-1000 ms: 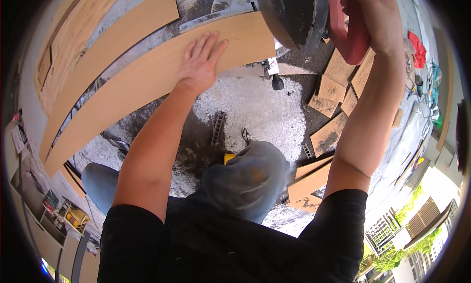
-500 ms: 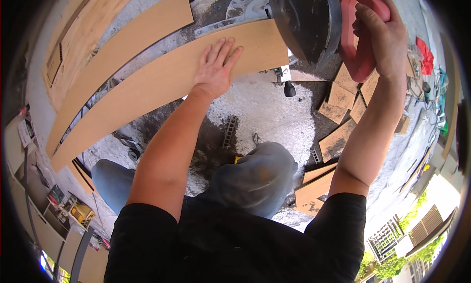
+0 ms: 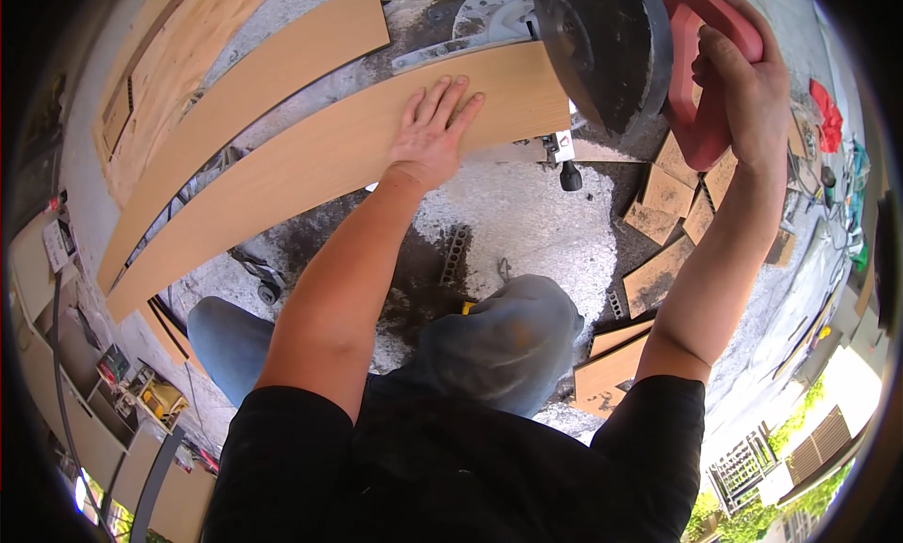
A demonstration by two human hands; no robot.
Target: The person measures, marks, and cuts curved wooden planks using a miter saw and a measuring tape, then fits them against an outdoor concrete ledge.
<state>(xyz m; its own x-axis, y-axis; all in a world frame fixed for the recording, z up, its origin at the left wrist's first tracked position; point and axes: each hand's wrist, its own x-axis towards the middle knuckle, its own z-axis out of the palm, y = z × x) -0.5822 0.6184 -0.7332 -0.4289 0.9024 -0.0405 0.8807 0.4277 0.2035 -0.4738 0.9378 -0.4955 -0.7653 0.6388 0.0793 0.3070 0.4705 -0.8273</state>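
My left hand (image 3: 431,134) lies flat with spread fingers on a long light-brown board (image 3: 310,167). The right end of this board sits under the dark round guard (image 3: 602,54) of a miter saw. My right hand (image 3: 757,101) is wrapped round the saw's red loop handle (image 3: 701,134). The guard hides the blade, so whether it touches the wood cannot be told. Below the board's right end, a black clamp knob (image 3: 570,176) sticks out from the saw's base. Part of the pale metal saw base (image 3: 489,21) shows behind the board.
A second long board (image 3: 273,77) lies beyond the first. Several board offcuts (image 3: 663,190) are scattered on the dusty floor (image 3: 546,223) at the right. My bent knee (image 3: 508,345) is close below. A shelf with tools (image 3: 141,392) stands at the lower left.
The view has shifted a little, so everything sits slightly further right and lower. Both hands keep their places on the board and the saw handle.
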